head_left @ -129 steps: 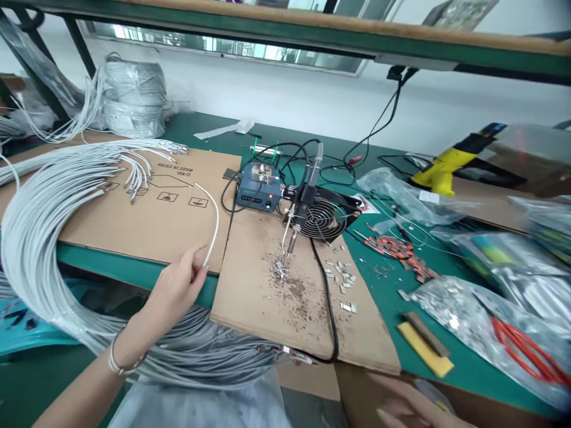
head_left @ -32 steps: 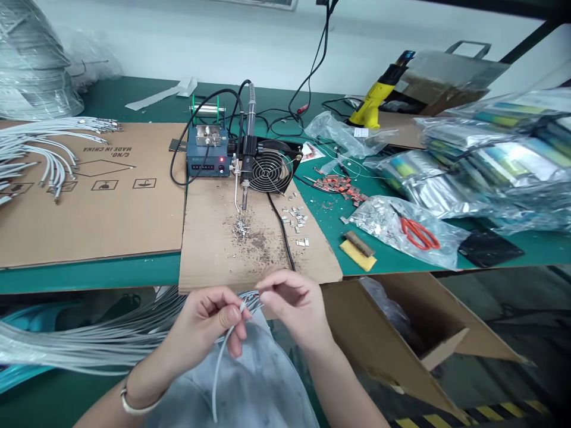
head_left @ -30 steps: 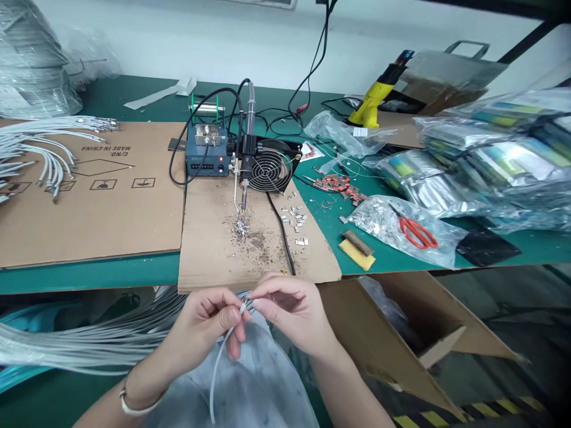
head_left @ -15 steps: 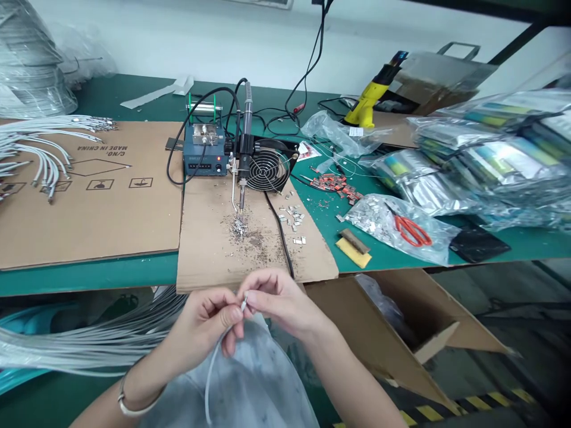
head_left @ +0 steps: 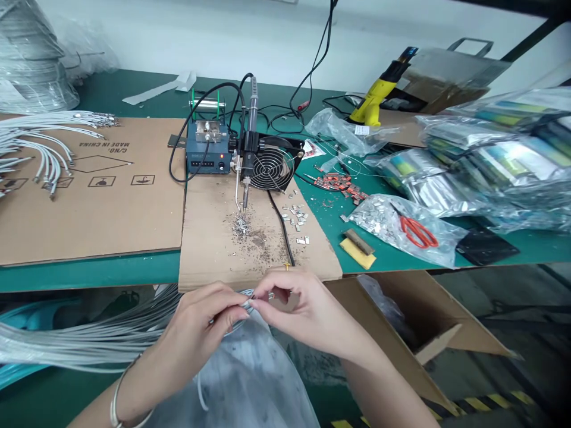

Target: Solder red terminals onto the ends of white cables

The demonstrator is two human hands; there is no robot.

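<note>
My left hand (head_left: pixel 203 324) is closed, thumb and fingers pinching a thin white cable (head_left: pixel 202 392) close to one end. The lower part of that cable hangs over my lap. Fingertip to fingertip with it, my right hand (head_left: pixel 297 303) is closed in a pinch on the same cable end. The tip is mostly hidden by my fingers. Both hands are just in front of the bench edge, below a soldering iron (head_left: pixel 247 154) clamped upright in a stand. Its tip points down at a small heap of solder scraps (head_left: pixel 241 226) on the cardboard (head_left: pixel 209 255).
A blue soldering station (head_left: pixel 207 156) and a black fan (head_left: pixel 272 168) stand behind. Finished-looking white cables (head_left: pixel 49 142) lie left on cardboard. To the right are small metal pieces (head_left: pixel 297 217), a sponge (head_left: pixel 358 252), red-handled scissors (head_left: pixel 417 232) and bagged packs (head_left: pixel 486 160). Grey cables (head_left: pixel 89 342) hang below.
My left hand has turned so its back faces up more, and my right hand has moved slightly right, with its fingers now arched. The cable end has shifted slightly and is more hidden.
</note>
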